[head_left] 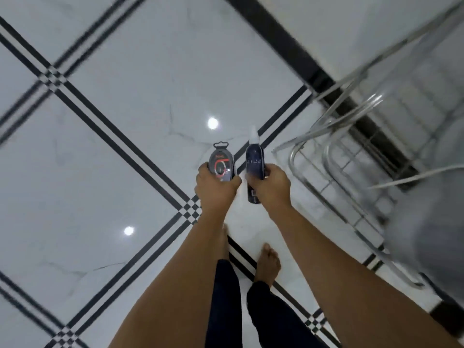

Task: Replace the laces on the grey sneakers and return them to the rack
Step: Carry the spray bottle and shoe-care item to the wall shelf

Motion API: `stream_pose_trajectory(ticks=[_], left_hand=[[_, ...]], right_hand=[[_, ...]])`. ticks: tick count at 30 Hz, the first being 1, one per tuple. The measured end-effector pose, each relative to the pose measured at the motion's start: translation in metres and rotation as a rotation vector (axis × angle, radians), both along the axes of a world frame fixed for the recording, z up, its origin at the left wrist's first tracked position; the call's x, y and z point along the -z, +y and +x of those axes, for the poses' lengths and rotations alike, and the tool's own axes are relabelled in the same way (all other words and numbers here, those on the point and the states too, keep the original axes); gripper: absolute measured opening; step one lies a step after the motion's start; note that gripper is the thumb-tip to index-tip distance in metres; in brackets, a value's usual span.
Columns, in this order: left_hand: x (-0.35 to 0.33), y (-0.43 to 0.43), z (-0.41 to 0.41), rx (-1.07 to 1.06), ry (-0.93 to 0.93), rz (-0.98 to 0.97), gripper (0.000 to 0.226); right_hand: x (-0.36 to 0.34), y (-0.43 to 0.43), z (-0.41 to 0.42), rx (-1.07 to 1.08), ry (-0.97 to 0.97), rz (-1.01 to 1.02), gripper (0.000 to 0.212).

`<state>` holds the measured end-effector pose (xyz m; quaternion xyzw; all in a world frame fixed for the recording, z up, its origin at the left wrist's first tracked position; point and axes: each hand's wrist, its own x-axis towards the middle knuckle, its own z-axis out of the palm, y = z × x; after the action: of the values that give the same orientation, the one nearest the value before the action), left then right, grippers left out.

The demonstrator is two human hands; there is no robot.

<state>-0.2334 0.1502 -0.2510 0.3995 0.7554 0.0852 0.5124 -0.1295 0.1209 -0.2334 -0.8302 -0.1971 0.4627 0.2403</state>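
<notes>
My left hand grips a small oval dark pack with a red ring printed on it and a hanger tab at its top. My right hand grips a dark blue bottle with a white pointed cap, held roughly upright. Both hands are held out in front of me above the floor, close together. A metal wire rack stands to the right of my right hand, blurred. No grey sneakers show in the view.
White marble floor tiles with black stripe borders spread below and to the left. My bare feet and dark trouser legs stand beneath my arms. A black skirting strip runs along the wall behind the rack.
</notes>
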Motion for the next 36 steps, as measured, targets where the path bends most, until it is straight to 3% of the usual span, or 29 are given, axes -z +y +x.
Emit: stream_pose_trajectory(ticks=[7, 14, 24, 36], left_hand=[[-0.273, 0.031, -0.007, 0.051, -0.096, 0.108, 0.068], [-0.459, 0.077, 0.019, 0.151, -0.239, 0.324, 0.072], [-0.583, 0.158, 0.096, 0.298, -0.337, 0.51, 0.079], [-0.655, 0.26, 0.238, 0.353, -0.462, 0.614, 0.069]], right_hand=[[-0.279, 0.02, 0.001, 0.065, -0.019, 0.166, 0.026], [-0.463, 0.043, 0.022, 0.154, -0.092, 0.405, 0.03], [-0.594, 0.102, 0.097, 0.256, -0.213, 0.657, 0.036], [-0.666, 0.185, 0.222, 0.252, -0.359, 0.762, 0.036]])
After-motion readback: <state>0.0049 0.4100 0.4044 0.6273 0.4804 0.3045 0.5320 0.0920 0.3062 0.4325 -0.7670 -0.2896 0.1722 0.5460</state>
